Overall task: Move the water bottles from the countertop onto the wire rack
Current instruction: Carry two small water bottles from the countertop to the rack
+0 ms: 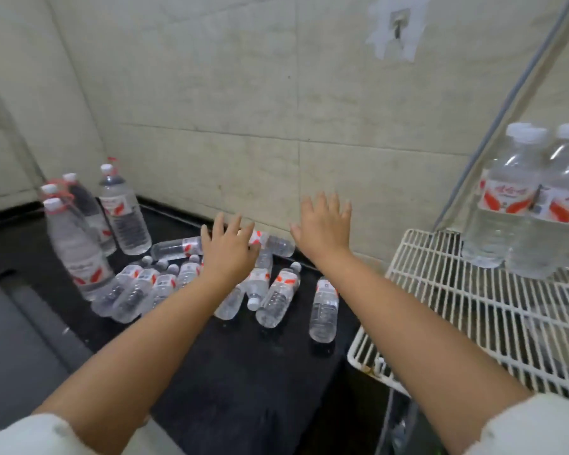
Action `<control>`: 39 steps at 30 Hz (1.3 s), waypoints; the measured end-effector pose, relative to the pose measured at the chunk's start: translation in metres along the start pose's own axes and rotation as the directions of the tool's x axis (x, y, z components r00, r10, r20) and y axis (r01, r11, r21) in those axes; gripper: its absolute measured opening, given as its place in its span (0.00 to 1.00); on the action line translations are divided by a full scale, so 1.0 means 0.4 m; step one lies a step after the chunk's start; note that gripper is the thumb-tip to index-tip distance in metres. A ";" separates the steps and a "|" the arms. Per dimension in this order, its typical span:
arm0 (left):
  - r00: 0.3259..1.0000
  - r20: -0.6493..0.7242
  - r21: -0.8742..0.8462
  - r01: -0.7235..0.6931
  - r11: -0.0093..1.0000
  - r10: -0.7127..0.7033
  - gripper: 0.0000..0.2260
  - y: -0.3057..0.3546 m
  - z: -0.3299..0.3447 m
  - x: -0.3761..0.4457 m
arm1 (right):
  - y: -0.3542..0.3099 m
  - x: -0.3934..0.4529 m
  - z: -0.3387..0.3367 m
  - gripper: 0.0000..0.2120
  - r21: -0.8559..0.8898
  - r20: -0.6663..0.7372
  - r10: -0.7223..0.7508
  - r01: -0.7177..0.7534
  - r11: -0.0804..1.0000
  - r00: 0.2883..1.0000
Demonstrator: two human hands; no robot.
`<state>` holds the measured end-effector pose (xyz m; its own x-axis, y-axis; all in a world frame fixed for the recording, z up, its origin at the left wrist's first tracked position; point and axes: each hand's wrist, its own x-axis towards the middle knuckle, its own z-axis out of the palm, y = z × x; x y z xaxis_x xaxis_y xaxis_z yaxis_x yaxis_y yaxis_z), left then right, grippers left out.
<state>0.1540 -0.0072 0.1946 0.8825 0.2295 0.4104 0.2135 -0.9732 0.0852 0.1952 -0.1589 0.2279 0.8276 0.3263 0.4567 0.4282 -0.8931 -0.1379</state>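
Bare wire rack (457, 310) front, upright bottles (519, 205) at back; countertop (243, 372) near edge free.

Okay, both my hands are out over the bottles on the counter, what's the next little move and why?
Probably lower the right hand onto the lone lying bottle nearest the wire rack and grip it. Both hands are open and hold nothing, the left hand is over the crowded pile, and that bottle lies apart from the others.

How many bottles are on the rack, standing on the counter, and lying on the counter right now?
Bottles on the wire rack: at least 3; edge of view cuts them off
Large bottles standing on the countertop: 4
Small bottles lying on the countertop: about 10; hands hide some
Total: about 17
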 end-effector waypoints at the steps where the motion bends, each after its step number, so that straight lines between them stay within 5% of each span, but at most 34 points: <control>1: 1.000 0.007 0.011 0.024 1.000 -0.024 0.20 -0.043 0.007 -0.015 | -0.042 0.000 0.024 0.25 0.012 0.002 -0.019 0.019 1.000 1.000; 4: 0.996 0.049 0.063 0.077 0.995 -0.081 0.21 -0.169 0.042 -0.063 | -0.149 -0.005 0.106 0.20 0.037 -0.090 -0.052 0.055 0.998 0.995; 8: 0.973 0.178 0.068 0.137 0.988 -0.147 0.23 -0.310 0.132 -0.101 | -0.234 -0.018 0.271 0.25 0.076 0.165 -0.037 0.024 0.997 0.986; 12: 0.940 0.321 0.027 0.117 0.993 -0.120 0.23 -0.412 0.252 -0.092 | -0.248 -0.025 0.404 0.21 -0.026 0.160 0.089 -0.086 0.996 0.983; 16: 0.905 0.426 -0.051 0.038 0.998 -0.013 0.24 -0.452 0.369 -0.051 | -0.178 -0.028 0.519 0.23 -0.131 0.342 0.364 -0.340 0.931 0.866; 23: 0.856 0.429 -0.258 -0.190 0.947 0.288 0.26 -0.339 0.496 0.063 | -0.018 -0.053 0.570 0.29 -0.353 0.315 0.685 -0.589 0.727 0.657; 28: 0.780 0.400 -0.506 -0.251 0.825 0.482 0.27 -0.163 0.569 0.112 | 0.068 -0.050 0.596 0.34 -0.146 0.386 0.767 -0.787 0.600 0.513; 35: 0.733 0.527 -0.411 -0.224 0.884 0.431 0.37 -0.016 0.653 0.145 | 0.074 -0.123 0.594 0.35 -0.196 0.353 0.786 -0.781 0.593 0.508; 39: 0.703 0.565 -0.356 -0.265 0.896 0.432 0.35 -0.005 0.653 0.128 | 0.027 -0.197 0.578 0.35 -0.281 0.353 0.769 -0.724 0.630 0.532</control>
<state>0.3083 0.0096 -0.0218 0.9494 -0.2522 -0.1873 -0.1917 -0.9375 0.2904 0.2185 -0.1227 -0.0127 0.8981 -0.4040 -0.1735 -0.4315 -0.8858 -0.1708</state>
